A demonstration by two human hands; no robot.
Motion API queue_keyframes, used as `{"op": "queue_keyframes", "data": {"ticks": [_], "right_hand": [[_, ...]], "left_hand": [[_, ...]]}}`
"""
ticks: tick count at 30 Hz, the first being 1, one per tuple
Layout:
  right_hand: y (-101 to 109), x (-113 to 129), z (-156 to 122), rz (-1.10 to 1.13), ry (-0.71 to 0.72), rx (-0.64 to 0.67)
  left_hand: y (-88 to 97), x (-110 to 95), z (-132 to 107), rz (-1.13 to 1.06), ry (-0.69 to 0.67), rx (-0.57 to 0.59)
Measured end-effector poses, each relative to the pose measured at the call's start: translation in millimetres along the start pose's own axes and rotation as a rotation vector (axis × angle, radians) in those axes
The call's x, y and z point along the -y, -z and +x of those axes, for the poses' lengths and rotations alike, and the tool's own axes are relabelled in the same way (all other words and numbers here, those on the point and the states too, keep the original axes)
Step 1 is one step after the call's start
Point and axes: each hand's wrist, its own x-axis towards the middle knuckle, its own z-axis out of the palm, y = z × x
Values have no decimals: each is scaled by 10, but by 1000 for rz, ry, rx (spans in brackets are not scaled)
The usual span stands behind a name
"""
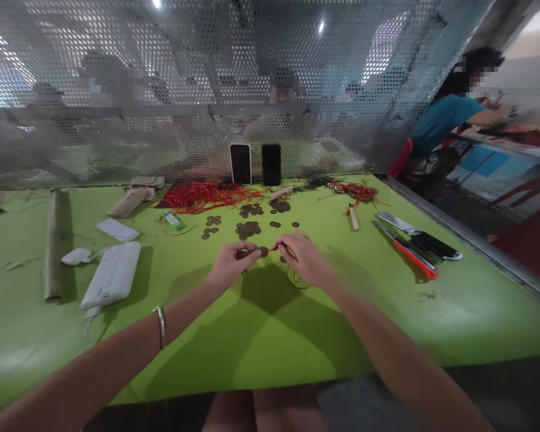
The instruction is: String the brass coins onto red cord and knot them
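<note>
My left hand (234, 262) pinches a dark round coin (264, 252) between thumb and forefinger, just above the green tabletop. More coins seem to be tucked under its fingers, partly hidden. To its right, my right hand (300, 258) is closed on a thin red cord (272, 249) that runs to the coin. A loose yellowish loop of cord (299, 285) hangs below the right hand onto the table. Beyond both hands lie piles of similar coins (248, 229), with a few single ones around them.
A heap of red cords (207, 197) lies at the back, near two upright phones (240, 164). A white power bank (112, 275) and a long tube (54, 252) are at left. A red utility knife (409, 255) and a black-handled brush (432, 243) lie at right.
</note>
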Motion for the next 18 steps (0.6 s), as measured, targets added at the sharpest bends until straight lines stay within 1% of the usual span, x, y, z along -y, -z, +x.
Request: {"op": "queue_keyframes", "data": {"ticks": [3, 6, 9, 12, 15, 18], "right_hand": [[-36, -36, 5, 87, -62, -24], [-38, -97, 3, 84, -84, -28], [33, -176, -2, 44, -74, 24], [125, -257, -1, -22, -29, 50], [167, -337, 4, -38, -8, 27], [152, -407, 7, -62, -42, -30]], "left_hand": [[-67, -51, 54, -15, 18, 11], [-109, -68, 142, -24, 17, 16], [-130, -70, 251, -44, 16, 20], [-163, -58, 362, -63, 17, 35], [-218, -23, 473, -78, 17, 58], [-272, 11, 570, -90, 19, 85]]}}
